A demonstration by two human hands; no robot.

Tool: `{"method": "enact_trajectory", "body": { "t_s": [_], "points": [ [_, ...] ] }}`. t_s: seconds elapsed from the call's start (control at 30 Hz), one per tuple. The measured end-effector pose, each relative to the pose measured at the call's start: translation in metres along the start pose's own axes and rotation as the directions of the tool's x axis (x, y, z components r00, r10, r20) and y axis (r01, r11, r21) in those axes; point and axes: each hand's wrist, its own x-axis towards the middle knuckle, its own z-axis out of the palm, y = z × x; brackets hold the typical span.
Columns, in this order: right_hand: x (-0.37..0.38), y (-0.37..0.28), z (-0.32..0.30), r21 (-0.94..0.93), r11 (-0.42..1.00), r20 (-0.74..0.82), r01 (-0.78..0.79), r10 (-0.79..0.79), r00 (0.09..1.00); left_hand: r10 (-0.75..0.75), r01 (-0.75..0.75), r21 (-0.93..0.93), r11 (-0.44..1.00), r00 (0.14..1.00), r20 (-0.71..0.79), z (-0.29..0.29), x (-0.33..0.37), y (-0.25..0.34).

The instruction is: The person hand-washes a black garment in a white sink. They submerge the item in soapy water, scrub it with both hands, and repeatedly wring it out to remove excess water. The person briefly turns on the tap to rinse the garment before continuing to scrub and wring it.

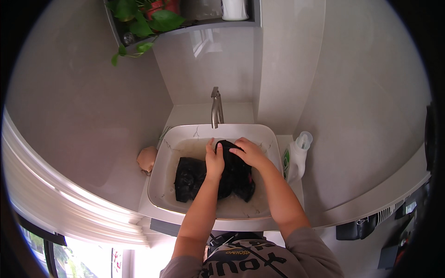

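A wet black garment (234, 178) lies bunched in the white sink basin (155, 185), partly under cloudy water (192, 147). Its upper end is lifted and held between my two hands. My left hand (214, 160) pinches the left side of this end, thumb against the cloth. On the right side, my right hand (250, 152) curls its fingers over the edge. The rest of the dark fabric spreads left and toward me in the water. What the fingertips grip inside the folds is hidden.
A metal faucet (216, 109) stands behind the basin. Right of it is a white detergent bottle (296, 157) with a clear cap; a tan round object (147, 158) sits to the left. Above, a shelf (208, 24) holds a green plant (139, 21) and a white container (234, 9).
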Motion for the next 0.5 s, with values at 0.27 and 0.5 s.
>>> {"method": "enact_trajectory", "body": {
  "t_s": [0.27, 0.5],
  "points": [
    [0.002, -0.058, 0.026, -0.333, 0.906, -0.22, 0.262, -0.345, 0.912, -0.544, 0.585, -0.373, 0.72, 0.81, 0.219, -0.015, 0.007, -0.026],
    [0.01, -0.048, 0.038, -0.426, 0.893, -0.349, 0.142, -0.307, 0.885, -0.65, 0.709, -0.396, 0.583, 0.7, 0.297, -0.009, -0.002, 0.016]
  ]
}}
